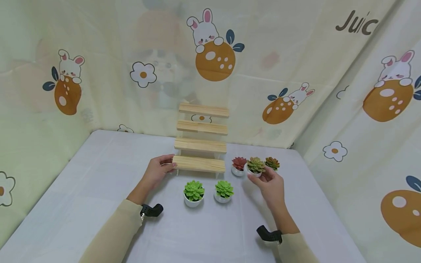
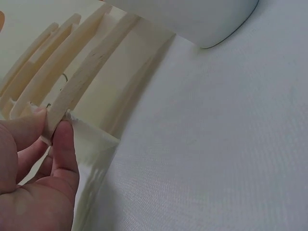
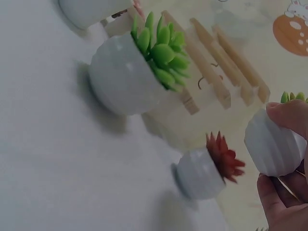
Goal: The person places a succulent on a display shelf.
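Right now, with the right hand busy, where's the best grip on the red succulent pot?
Grip the red succulent pot round its white ribbed belly, coming from the front, fingers either side. The leaves spread over the rim, so a top grab would likely crush them. The right hand holds a neighbouring pot close by, so the right side looks tight.

- Head view: bright, soft, even light; only faint shadows under the pots on the bench [image 1: 98, 190]; straight lines bow toward the edges.
- Left wrist view: washed-out, pale, close parts soft.
- Right wrist view: dimmer, greyish, slightly blurred, with soft shadows beside the pots.
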A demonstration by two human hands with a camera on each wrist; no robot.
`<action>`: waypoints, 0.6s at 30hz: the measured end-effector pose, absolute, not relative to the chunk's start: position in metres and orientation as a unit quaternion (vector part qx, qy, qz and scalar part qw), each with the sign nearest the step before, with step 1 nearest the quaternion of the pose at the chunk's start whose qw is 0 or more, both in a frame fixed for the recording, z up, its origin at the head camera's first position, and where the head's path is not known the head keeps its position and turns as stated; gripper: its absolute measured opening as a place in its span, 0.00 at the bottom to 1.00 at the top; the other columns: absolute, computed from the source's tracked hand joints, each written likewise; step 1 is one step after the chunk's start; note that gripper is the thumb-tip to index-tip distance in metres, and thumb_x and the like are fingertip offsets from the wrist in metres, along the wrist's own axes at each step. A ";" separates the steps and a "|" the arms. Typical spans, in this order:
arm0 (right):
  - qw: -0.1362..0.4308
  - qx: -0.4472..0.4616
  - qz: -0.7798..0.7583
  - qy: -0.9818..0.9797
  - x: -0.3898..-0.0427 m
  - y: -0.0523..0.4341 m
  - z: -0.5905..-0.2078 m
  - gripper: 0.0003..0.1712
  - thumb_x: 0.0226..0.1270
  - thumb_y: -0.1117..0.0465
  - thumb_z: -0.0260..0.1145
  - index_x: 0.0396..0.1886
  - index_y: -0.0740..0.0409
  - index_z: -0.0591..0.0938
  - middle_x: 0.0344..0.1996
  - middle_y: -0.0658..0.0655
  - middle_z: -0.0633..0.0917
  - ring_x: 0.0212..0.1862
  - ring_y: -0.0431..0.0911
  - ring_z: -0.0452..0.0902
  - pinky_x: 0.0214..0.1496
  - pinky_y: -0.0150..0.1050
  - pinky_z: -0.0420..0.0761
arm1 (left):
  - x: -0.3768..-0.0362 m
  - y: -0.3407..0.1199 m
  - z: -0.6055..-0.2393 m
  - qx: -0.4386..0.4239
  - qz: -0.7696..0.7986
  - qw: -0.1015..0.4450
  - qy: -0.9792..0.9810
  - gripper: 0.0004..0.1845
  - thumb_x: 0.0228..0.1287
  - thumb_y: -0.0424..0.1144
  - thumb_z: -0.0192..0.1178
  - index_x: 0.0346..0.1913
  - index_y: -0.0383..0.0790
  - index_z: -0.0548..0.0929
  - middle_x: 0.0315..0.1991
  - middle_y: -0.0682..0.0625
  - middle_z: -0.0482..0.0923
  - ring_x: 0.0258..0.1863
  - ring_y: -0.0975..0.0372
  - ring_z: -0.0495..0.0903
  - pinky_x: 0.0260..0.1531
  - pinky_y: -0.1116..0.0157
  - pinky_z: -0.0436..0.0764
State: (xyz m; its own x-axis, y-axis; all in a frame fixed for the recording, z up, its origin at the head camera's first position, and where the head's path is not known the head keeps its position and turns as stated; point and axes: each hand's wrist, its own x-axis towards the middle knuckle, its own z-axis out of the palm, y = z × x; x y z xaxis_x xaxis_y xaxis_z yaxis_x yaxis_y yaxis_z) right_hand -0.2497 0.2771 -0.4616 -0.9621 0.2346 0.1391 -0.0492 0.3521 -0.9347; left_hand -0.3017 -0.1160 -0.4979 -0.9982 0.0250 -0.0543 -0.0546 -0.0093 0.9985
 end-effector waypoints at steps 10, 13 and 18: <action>0.121 0.001 0.572 -0.811 -0.269 0.256 -0.434 0.44 0.55 0.51 0.82 0.70 0.58 0.77 0.61 0.61 0.83 0.51 0.35 0.82 0.49 0.19 0.83 | -0.302 -0.118 -0.498 -0.013 0.714 0.034 0.700 0.26 0.71 0.26 0.61 0.69 0.27 0.73 0.58 0.34 0.76 0.41 0.67 0.81 0.45 0.72 0.88; 0.116 0.020 0.567 -0.815 -0.275 0.250 -0.426 0.43 0.55 0.48 0.82 0.69 0.55 0.78 0.60 0.60 0.84 0.52 0.37 0.82 0.50 0.19 0.83 | -0.303 -0.118 -0.499 -0.007 0.721 0.036 0.692 0.26 0.71 0.25 0.61 0.70 0.26 0.72 0.58 0.34 0.76 0.41 0.67 0.81 0.45 0.73 0.88; 0.109 0.044 0.576 -0.809 -0.285 0.239 -0.417 0.40 0.55 0.48 0.82 0.67 0.52 0.80 0.57 0.59 0.85 0.50 0.39 0.84 0.50 0.21 0.84 | -0.303 -0.118 -0.499 -0.002 0.726 0.039 0.687 0.26 0.70 0.25 0.60 0.70 0.25 0.72 0.57 0.34 0.76 0.41 0.67 0.81 0.45 0.72 0.89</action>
State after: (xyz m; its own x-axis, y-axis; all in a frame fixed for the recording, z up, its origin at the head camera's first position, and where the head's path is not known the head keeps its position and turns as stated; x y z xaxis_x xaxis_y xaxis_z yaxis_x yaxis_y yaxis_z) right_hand -0.2853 0.2390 -0.4172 -0.9723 0.0546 0.2273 -0.1968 0.3335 -0.9220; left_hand -0.3035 -0.1179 -0.4992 -0.9970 0.0538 -0.0558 -0.0587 -0.0544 0.9968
